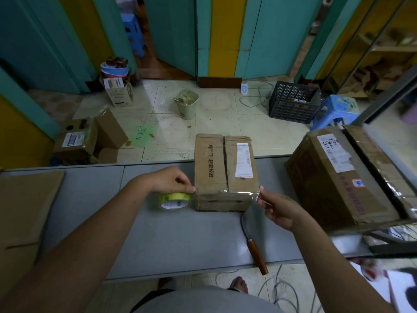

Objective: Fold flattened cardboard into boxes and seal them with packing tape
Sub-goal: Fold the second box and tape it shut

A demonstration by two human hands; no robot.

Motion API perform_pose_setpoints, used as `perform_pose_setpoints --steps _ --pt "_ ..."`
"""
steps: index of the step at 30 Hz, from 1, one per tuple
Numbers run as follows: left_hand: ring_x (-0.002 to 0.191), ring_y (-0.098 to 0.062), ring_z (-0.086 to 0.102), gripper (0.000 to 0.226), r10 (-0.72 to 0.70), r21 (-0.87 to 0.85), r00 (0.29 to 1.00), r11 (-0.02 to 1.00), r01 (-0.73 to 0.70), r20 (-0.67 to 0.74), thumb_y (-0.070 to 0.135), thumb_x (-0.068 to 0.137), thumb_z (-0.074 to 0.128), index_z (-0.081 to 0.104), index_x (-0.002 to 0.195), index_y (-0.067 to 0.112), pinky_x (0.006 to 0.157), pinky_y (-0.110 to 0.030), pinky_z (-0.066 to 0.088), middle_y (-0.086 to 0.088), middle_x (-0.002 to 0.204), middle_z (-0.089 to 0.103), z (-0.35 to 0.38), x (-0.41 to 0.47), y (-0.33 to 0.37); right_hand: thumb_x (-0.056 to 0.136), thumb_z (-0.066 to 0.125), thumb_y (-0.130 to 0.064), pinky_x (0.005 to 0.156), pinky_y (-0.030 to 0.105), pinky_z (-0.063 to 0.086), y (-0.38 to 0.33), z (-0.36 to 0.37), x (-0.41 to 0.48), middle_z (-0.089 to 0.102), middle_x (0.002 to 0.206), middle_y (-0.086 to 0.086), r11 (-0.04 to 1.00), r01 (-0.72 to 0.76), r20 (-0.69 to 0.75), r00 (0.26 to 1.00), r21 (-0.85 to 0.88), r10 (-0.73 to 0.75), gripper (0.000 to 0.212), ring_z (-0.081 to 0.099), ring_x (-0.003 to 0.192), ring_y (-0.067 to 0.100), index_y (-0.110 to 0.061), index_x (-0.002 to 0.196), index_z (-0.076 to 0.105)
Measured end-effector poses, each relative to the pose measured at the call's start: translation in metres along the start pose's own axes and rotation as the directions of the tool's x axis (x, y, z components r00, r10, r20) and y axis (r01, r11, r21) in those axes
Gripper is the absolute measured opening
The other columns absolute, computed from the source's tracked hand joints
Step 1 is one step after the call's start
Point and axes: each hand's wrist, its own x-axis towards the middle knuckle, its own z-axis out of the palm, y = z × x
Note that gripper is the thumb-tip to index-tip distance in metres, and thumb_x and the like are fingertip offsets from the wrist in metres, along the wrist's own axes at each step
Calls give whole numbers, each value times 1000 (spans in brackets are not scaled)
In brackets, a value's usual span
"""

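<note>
So the small cardboard box (225, 172) is parked mid grey table (180, 240), flaps closed. The yellow tape roll (174, 201) is gripped from above by the curled left hand (171, 180), just beside the box's left side. The clear tape end (256, 196) is pinched by the right hand (279, 208) at the near right corner.

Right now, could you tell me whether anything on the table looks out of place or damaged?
Yes. The wooden-handled tool pokes past the near edge of the table, so a knock could drop it. The small box being taped looks worn: crumpled corners and a dark slit along its near side.
</note>
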Motion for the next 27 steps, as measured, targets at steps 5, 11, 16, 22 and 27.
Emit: perform_pose_setpoints --steps 5,11,16,22,27 --pt "88 1 73 15 -7 21 1000 1000 7 5 52 91 79 82 96 38 80 -20 53 18 92 80 -2 1 1 68 91 -48 57 21 51 4 1 2 73 103 10 998 -29 -91 996 -62 24 61 66 79 14 -13 116 77" --pt "89 -1 74 15 -6 7 1000 1000 6 -5 53 91 78 82 95 39 85 -25 56 17 93 80 0 0 0 68 84 -52 47 22 51 35 22 6 62 74 5 910 -221 82 975 351 206 39 54 61 12 -17 82 77" --pt "86 2 74 25 -12 -54 1000 998 12 2 57 91 73 80 98 34 74 -14 53 18 91 80 12 -9 5 70 87 -51 61 27 55 29 39 8 57 92 7 843 -174 50 984 509 173 54 51 72 15 -18 111 73" --pt "72 10 68 18 25 -239 999 970 -34 -42 38 101 72 78 90 25 67 -8 48 20 77 77 61 -19 24 93 75 -45 56 21 57 -19 59 25 58 107 6 857 -83 -49 991 509 126 32 57 75 12 -19 110 68" --pt "70 1 69 25 -102 -462 957 886 -37 -273 36 103 69 74 88 17 67 -16 49 7 76 78 106 -20 40 103 64 -35 74 24 50 -40 70 30 64 103 6 909 42 -145 989 415 20 28 57 75 14 -12 120 66"
